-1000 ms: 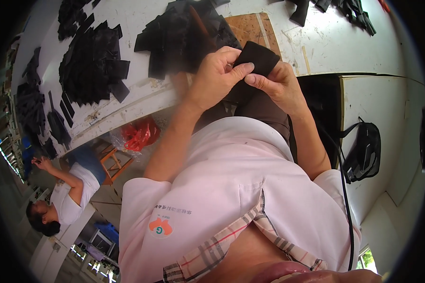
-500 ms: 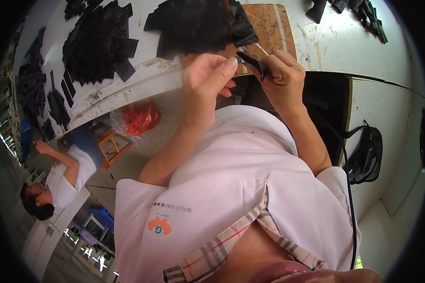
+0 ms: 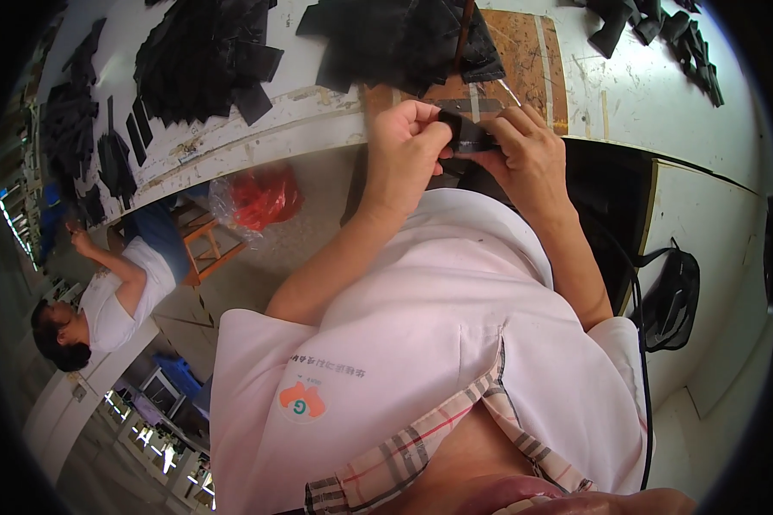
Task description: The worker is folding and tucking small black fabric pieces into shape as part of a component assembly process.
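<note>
Between both hands, at the table's near edge, is a small black fabric strip [image 3: 469, 135], folded or looped. My left hand [image 3: 404, 153] pinches its left end between thumb and fingers. My right hand [image 3: 531, 159] grips the other end, its fingers closed and partly hiding the cloth. Just beyond the hands lies a pile of black fabric pieces [image 3: 395, 43], partly over a brown wooden board [image 3: 537, 64]. A thin pale rod [image 3: 508, 90] shows on the board close to my right fingers.
More black piles lie on the white table [image 3: 318, 107], with one big heap [image 3: 199, 60] to the left and strips [image 3: 691, 47] at far right. A red plastic bag [image 3: 266, 197] sits below the table. A black bag [image 3: 670, 296] hangs at right. Another person [image 3: 116, 296] works at left.
My hands have come together, and my left hand now holds the black strip too, which was only in my right hand. The view has shifted slightly.
</note>
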A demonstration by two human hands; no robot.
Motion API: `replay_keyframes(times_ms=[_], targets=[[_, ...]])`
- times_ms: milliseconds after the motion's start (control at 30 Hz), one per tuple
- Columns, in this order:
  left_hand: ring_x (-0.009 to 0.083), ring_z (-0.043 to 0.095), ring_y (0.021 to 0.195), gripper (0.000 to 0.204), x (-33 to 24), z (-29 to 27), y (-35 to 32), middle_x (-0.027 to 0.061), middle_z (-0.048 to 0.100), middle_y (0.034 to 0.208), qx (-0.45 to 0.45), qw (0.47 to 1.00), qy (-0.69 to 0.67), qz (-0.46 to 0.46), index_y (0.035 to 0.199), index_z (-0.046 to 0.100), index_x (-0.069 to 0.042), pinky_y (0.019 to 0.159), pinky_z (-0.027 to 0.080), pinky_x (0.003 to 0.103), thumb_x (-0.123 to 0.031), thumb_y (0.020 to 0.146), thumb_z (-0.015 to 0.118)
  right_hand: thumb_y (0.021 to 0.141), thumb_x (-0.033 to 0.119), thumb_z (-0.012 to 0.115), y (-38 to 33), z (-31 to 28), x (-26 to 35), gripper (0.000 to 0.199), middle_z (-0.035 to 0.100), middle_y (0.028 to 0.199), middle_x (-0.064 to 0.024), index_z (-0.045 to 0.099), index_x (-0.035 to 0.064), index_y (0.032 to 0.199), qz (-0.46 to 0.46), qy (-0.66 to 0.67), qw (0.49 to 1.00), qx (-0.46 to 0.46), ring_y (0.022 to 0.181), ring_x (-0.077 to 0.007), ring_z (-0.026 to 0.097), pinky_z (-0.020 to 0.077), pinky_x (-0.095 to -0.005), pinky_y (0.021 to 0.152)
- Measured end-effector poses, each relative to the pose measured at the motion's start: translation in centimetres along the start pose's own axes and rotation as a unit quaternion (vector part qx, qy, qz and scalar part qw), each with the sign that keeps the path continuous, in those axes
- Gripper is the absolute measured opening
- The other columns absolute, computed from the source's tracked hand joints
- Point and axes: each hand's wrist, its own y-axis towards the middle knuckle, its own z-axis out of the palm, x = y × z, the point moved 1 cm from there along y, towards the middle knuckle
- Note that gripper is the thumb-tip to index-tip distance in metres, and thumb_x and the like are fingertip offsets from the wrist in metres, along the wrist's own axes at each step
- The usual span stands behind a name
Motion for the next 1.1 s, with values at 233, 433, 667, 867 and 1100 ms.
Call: replay_keyframes(times_ms=[233,433,667,867,1100], targets=[[0.0041,0.052,0.057,0.006,-0.2,0.7,-0.7,0.0011,0.056,0.063,0.011,0.957,0.182,0.227,0.077,0.055,0.001,0.049,0.043,0.018,0.000,0.075,0.060,0.069,0.014,0.069,0.5,0.0,0.9,0.024,0.052,0.071,-0.0070,0.060,0.0020,0.087,0.107,0.264,0.957,-0.052,0.054,-0.0153,0.052,0.0410,-0.0241,0.049],[0.0066,0.054,0.052,0.009,1.0,0.5,-0.1,0.0052,0.058,0.062,-0.129,0.879,0.259,0.379,0.079,0.054,0.001,0.046,0.043,0.020,0.004,0.071,0.057,0.067,0.002,0.061,1.2,1.6,2.5,0.017,0.049,0.070,-0.0081,0.055,0.0039,0.084,0.003,0.049,0.996,-0.074,0.060,-0.0249,0.052,0.0428,-0.0339,0.050],[0.0004,0.040,0.046,0.020,-0.9,-1.8,0.9,0.0033,0.053,0.068,0.108,0.956,-0.273,-0.006,0.086,0.050,0.001,0.036,0.027,0.014,0.006,0.068,0.057,0.074,0.003,0.061,1.4,2.4,1.1,0.007,0.052,0.063,-0.0005,0.059,-0.0020,0.079,0.236,0.388,0.886,-0.089,0.053,-0.0071,0.048,0.0376,-0.0183,0.050],[0.0027,0.044,0.052,0.016,0.0,-0.9,1.6,0.0024,0.053,0.066,-0.021,0.984,0.039,0.175,0.084,0.052,0.003,0.046,0.037,0.016,0.005,0.067,0.050,0.080,0.013,0.055,1.4,3.0,1.3,0.012,0.036,0.058,0.0047,0.052,0.0035,0.074,0.327,0.827,0.454,0.048,0.051,-0.0045,0.032,0.0244,-0.0172,0.043],[0.0008,0.041,0.044,0.023,-1.2,-1.2,1.4,0.0063,0.056,0.078,0.078,0.981,-0.156,0.084,0.095,0.050,0.003,0.034,0.030,0.014,0.006,0.072,0.051,0.084,0.017,0.055,2.1,2.5,0.6,0.012,0.046,0.065,0.0049,0.053,0.0071,0.076,0.353,0.727,0.589,0.019,0.059,-0.0042,0.043,0.0359,-0.0171,0.053]])
